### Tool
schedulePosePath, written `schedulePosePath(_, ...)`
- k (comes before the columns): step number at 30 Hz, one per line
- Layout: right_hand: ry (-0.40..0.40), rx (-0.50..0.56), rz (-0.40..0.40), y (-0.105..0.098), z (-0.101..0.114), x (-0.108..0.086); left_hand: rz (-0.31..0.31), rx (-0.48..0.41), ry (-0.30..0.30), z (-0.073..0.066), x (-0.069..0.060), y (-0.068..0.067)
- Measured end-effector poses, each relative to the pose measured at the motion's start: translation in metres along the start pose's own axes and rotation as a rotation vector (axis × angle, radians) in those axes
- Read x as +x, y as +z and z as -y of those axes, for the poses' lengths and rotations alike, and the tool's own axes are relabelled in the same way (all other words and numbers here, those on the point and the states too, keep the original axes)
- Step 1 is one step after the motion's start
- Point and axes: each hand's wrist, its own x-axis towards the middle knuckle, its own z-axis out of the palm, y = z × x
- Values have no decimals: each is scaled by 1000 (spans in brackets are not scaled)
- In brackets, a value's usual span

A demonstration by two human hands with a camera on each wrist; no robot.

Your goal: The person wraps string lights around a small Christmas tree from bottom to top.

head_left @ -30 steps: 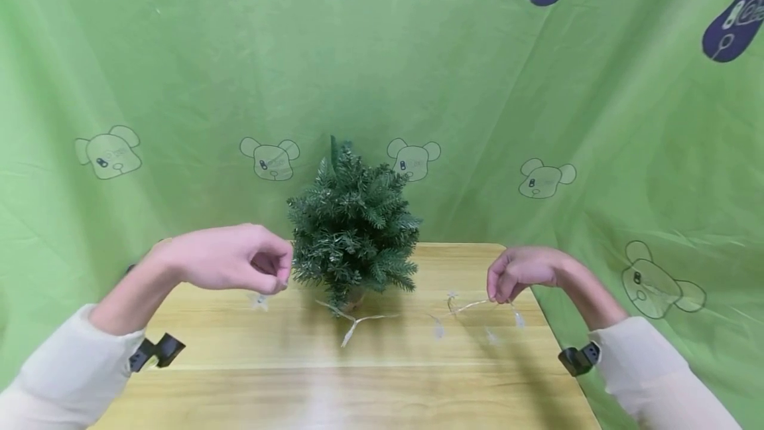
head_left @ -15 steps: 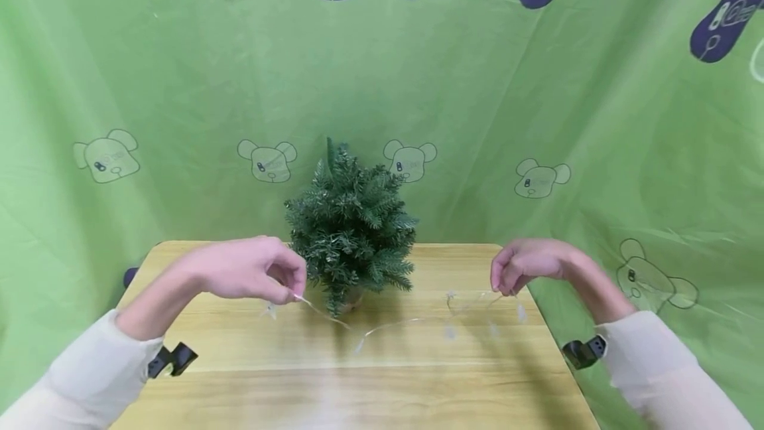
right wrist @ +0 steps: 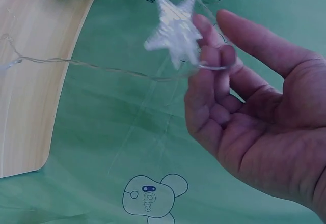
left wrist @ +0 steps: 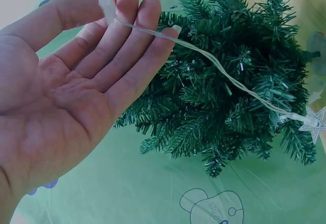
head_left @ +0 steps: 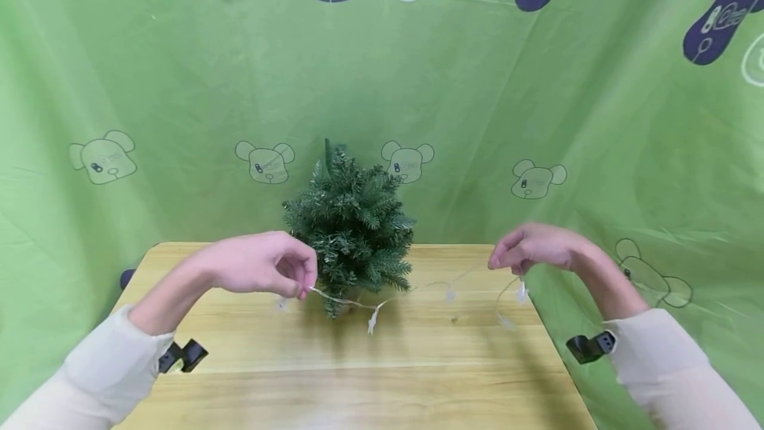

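Note:
A string of star lights [head_left: 373, 321] with a clear wire hangs between my hands. My left hand [head_left: 262, 263] pinches the wire between thumb and fingertips, left of the tree's front. In the left wrist view a clear star [left wrist: 313, 125] dangles from that wire, past the fingers. My right hand [head_left: 540, 248], over the table's right side, holds the wire with curled fingers; beside its fingertips the right wrist view has another star [right wrist: 177, 29]. A small green artificial Christmas tree [head_left: 352, 224] stands upright behind the sagging wire; its base is mostly hidden.
The light wooden table [head_left: 358, 383] spreads beneath both hands. A green curtain [head_left: 465, 85] printed with bear heads hangs behind and at the sides. Black wrist cameras sit at both sleeves.
My left hand has moved right, towards the tree's front. The right hand has risen slightly. The wire between them has lifted, and the middle star hangs higher and farther right.

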Motion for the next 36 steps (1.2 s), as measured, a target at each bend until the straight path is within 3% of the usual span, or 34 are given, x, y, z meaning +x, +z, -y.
schedulePosePath(5,-31,29,-34,-9,3,-7,1,12,12,1,-4,-4)
schedulePosePath(10,-73,149,-87,-20,3,-14,8,8,23,0,-6,-6)
schedulePosePath(17,-152,348,-235,-31,2,-14,0,15,-30,0,-6,-4)
schedulePosePath(22,-175,448,-316,-34,2,-13,-59,15,-63,3,-1,2)
schedulePosePath(27,-198,608,-377,-34,4,-11,-137,-27,-83,6,12,17)
schedulePosePath(32,-213,755,-413,-36,10,-10,-192,-4,-66,3,23,28)
schedulePosePath(36,-219,890,-413,-40,13,-13,-240,10,-50,-3,28,28)
